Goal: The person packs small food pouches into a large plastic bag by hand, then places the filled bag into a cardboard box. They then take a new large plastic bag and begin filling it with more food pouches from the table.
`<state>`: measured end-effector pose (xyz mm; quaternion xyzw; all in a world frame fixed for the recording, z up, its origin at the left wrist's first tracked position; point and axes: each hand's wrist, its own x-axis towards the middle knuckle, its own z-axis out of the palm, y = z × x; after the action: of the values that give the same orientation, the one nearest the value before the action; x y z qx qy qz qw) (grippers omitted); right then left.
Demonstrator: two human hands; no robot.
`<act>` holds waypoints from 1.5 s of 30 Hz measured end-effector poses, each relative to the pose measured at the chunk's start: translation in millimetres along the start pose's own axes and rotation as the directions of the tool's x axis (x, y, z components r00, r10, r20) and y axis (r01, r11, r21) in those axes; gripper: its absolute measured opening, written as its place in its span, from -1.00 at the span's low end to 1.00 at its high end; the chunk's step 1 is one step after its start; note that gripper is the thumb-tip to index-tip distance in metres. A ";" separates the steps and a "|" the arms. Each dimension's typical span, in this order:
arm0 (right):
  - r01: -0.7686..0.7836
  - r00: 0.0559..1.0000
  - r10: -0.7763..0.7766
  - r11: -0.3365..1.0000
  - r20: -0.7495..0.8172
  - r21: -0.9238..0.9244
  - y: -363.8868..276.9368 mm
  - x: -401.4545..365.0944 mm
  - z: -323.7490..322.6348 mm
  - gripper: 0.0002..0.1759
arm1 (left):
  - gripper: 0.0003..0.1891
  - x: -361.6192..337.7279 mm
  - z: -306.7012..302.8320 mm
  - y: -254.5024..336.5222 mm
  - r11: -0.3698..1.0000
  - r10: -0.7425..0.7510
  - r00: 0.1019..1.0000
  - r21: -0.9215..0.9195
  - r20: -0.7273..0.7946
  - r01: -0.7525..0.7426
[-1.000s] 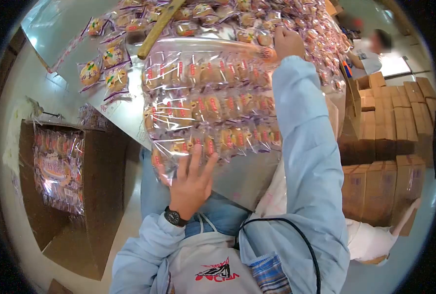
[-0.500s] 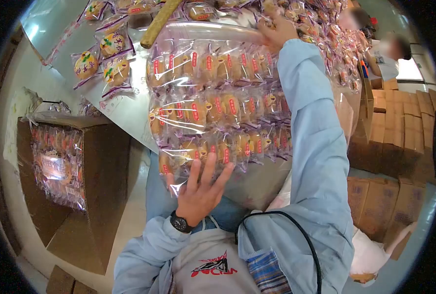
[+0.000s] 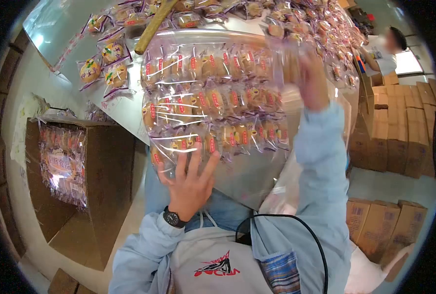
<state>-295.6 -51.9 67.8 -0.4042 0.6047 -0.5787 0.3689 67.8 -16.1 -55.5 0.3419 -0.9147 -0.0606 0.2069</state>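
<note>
A large clear plastic bag (image 3: 237,164) lies in front of me with three rows of wrapped pastries (image 3: 213,66) inside, red labels showing. My left hand (image 3: 191,186), a black watch on its wrist, rests with fingers spread on the bag's near left corner. At the bag's right end my right hand (image 3: 313,81) is smeared by motion. It grips a few wrapped pastries (image 3: 289,61), blurred as well, beside the end of the top row. How many it holds I cannot make out.
Loose wrapped pastries (image 3: 325,34) heap along the table's far right, with several (image 3: 114,51) at left. A brown stick (image 3: 154,24) points over the bag. An open carton (image 3: 105,191) holding a filled bag (image 3: 63,166) stands left. Cartons (image 3: 399,127) and another person (image 3: 387,54) are at right.
My right hand has come from the pastry heap down and right to the bag's end, carrying wrapped pastries. My left hand stays spread on the bag, slightly lower and further left.
</note>
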 end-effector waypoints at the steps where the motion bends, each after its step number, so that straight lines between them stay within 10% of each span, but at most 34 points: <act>1: -0.175 0.981 0.158 0.970 0.112 0.168 -10.2 -45.1 2.8 -0.42 | -0.25 3.2 -8.3 4.3 1.000 -0.019 0.999 -0.017 0.027 0.020; 4: -0.165 0.973 0.110 0.947 0.203 0.277 5.2 -154.3 42.2 -0.22 | -0.20 17.0 -32.2 15.0 0.994 -0.063 0.994 -0.082 0.086 0.070; 7: -0.135 0.986 0.151 0.972 0.073 -0.193 8.6 -214.6 93.8 -0.38 | -0.10 23.0 -44.8 19.9 0.985 -0.087 0.986 -0.138 0.142 0.107; 10: 0.140 0.978 -0.195 0.882 -0.078 -0.450 39.8 -247.5 124.1 -0.43 | -0.08 22.5 -46.9 21.9 0.986 -0.084 0.988 -0.131 0.131 0.101; 14: 0.053 0.915 -0.115 0.984 -0.386 -0.167 79.0 -264.3 155.2 -0.42 | -0.11 15.5 -37.5 19.7 0.986 -0.087 0.989 -0.129 0.117 0.102; 18: 0.012 0.961 -0.200 0.718 -0.190 -0.696 88.7 -270.5 142.0 -0.40 | -0.12 12.0 -33.6 15.6 0.992 -0.059 0.997 -0.109 0.049 0.064; 27: -0.053 0.891 -0.063 0.969 -0.451 -0.239 80.5 -247.3 155.5 -0.31 | -0.18 16.9 -32.9 16.8 0.991 -0.104 0.993 -0.074 0.057 0.108; 30: 0.320 0.845 -0.513 0.713 -0.152 -0.623 96.5 -235.0 153.3 -0.22 | -0.19 21.9 -32.1 19.7 0.983 -0.136 0.991 -0.121 0.002 0.136; 34: 0.680 0.604 -0.795 0.471 0.064 -0.562 107.3 -194.9 146.2 -0.30 | -0.24 23.8 -12.7 10.5 0.985 -0.151 0.987 -0.093 -0.047 0.146; 40: 0.714 0.578 -0.725 0.226 0.375 -0.662 111.0 -170.7 126.3 -0.19 | -0.62 18.7 5.8 8.1 0.971 -0.195 0.942 -0.189 -0.271 0.147; 45: 0.566 0.628 -0.753 0.271 0.195 -0.778 114.0 -169.4 124.0 -0.38 | -0.67 23.8 8.5 11.9 0.949 -0.258 0.897 -0.271 -0.360 0.164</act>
<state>-121.4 53.8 -56.8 -0.6706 0.6007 -0.3910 -0.1913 40.8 -22.8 -52.2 0.4179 -0.7985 -0.1205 0.4162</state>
